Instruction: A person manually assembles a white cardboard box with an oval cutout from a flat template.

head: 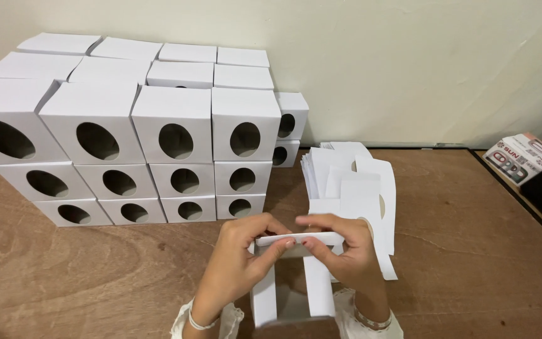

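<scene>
Wooden table (472, 251) bears all items. White boxes (158, 138) with oval holes stand stacked in rows against the wall, far left. A pile of flat blanks (346, 176) lies just right of the stack. At near centre an unfinished box (296, 282) stands open, flaps up. Left hand (239, 257) and right hand (346, 251) both pinch its top flap (299, 238), fingertips meeting. A printed carton (522, 157) lies far right
</scene>
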